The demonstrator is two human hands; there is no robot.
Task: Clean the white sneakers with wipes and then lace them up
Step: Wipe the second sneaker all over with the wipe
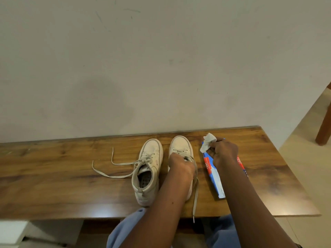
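Wood-grain table [53, 176] stands against a pale, scuffed wall [161, 59], and the two white sneakers sit side by side near its middle, toes pointing far toward the wall, heels near the front edge.

The right sneaker [180, 145] is held by the left hand [180, 164], whose fingers are curled down over the lacing just behind the toe, clamped on the shoe's top. One end of its lace [196, 197] runs along the shoe's right side and hangs over the near edge of the table. How far this shoe is laced cannot be told, since the hand and forearm cover most of it.

The left sneaker [152, 153] stands just beside it, not touched by either hand, its opening showing a dark insole. Its loose lace [111, 176] trails out to the left across the wood in two long strands.

To the right, the right hand [224, 152] pinches a crumpled white wipe [207, 144] between thumb and fingers, at the far end of the pack [214, 178]. The pack is blue, red and white and lies flat, just right of the right sneaker, running from far to near.

Blue trousers [125, 228] show below the table's near edge. A brown chair leg [324, 126] stands on the pale floor [300, 140] at far right.
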